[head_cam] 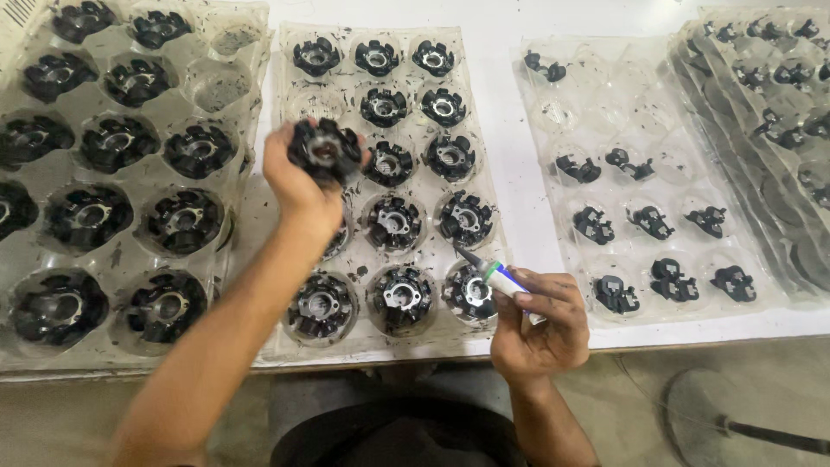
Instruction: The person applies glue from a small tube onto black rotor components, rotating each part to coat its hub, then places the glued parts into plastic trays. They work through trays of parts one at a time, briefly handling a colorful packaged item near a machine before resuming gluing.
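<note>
In the left hand [298, 186] — a black round slotted part [325, 151], gripped by the fingers, lifted above the middle clear tray [346, 342] of like parts. Right hand [536, 324] below-right of it is clenched around a small white-green tube [501, 277], nozzle aimed at the tray's nearest corner part [471, 292]. More trays flank both hands on the white surface [519, 173].

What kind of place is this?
Probably a small factory workbench. Clear trays hold rows of matching black metal parts; the left hand lifts one part, and the right hand holds a small tube.
</note>
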### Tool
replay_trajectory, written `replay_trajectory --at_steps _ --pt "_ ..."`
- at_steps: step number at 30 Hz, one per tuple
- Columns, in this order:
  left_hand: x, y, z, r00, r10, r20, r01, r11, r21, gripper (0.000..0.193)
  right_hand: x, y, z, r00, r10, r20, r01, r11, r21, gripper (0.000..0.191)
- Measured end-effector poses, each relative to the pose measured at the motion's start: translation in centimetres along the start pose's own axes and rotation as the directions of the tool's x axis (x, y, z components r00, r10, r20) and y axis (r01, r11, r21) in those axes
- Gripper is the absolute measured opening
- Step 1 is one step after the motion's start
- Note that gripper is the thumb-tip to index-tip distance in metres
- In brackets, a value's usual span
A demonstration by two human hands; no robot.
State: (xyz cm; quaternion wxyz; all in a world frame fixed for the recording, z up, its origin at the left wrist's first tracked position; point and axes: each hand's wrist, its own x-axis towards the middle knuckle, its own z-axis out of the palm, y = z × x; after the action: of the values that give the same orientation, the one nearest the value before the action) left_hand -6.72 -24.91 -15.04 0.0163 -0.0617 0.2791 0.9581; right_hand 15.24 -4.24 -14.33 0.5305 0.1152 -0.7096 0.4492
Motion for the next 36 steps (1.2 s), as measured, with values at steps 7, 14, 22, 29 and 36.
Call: replay_trajectory --at_steps 7,14,22,29,36 --pt "17.3 -0.1 -3.2 0.853 0.497 -0.159 -0.347 0.768 0.539 0.046 -2.0 0.9 -2.6 0.995 0.098 0.027 -0.097 0.995 -0.016 0.031" --pt "21.1 -0.1 -4.9 0.835 0.295 0.464 -0.365 -0.335 0.869 0.016 -2.7 1.5 -4.1 0.992 0.11 0.061 -0.107 0.993 -0.049 0.03" --pt "16.0 -0.5 1.2 0.818 0.051 0.572 -0.497 -0.437 0.75 0.012 -3.4 3.0 -5.4 0.985 0.164 0.048 -0.16 0.983 -0.088 0.031" --pt "6.4 -5.3 1.2 0.715 -0.475 0.512 -0.655 -0.712 0.254 0.036 -4.4 3.2 -4.7 0.973 0.23 -0.011 -0.23 0.973 -0.033 0.028" --pt "1.3 -4.4 0.8 0.772 -0.203 0.602 -0.569 -0.643 0.512 0.05 -2.5 3.0 -3.3 0.844 0.536 0.008 -0.508 0.795 0.33 0.025"
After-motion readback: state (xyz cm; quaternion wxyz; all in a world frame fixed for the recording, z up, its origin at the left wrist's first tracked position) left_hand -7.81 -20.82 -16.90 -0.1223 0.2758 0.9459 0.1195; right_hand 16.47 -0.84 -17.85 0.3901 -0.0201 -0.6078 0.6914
